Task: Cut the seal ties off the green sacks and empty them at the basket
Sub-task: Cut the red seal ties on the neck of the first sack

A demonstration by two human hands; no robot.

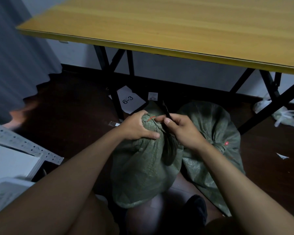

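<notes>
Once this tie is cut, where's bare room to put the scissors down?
The wooden tabletop above is bare where visible. Dark floor between the grey curtain and table leg also looks free. Crowded: both green sacks, paper sheet, plastic bags at right.

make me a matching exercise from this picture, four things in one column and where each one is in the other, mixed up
Things:
1. left hand
2. right hand
3. second green sack
4. paper marked 6-3

Places:
A. lying flat on the dark floor under the table
B. holding a dark tool at the red tie
C. on the floor to the right of the sack being worked on
D. gripping the tied neck of the near green sack

Pairs: 1-D, 2-B, 3-C, 4-A
</notes>
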